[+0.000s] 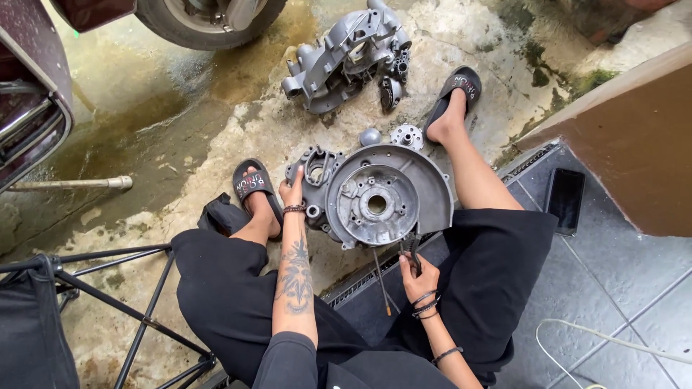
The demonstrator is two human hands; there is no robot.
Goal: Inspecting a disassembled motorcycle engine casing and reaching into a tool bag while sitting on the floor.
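Observation:
A grey metal engine casing [375, 198] with a round housing stands on edge on the concrete between my feet. My left hand [292, 193] rests on its left side, fingers against the metal. My right hand [417, 277] is closed around the handles of black pliers [413, 248], whose jaws point up at the casing's lower rim. A thin screwdriver [382, 284] lies on the floor below the casing, next to my right hand.
A second grey casing half [346, 54] lies further ahead, with a small gear [407, 135] and a round cap [370, 136] near it. A tyre [205, 21], a vehicle body at left, a folding stand [115, 302], a phone [564, 199] and a cable [605, 335] surround me.

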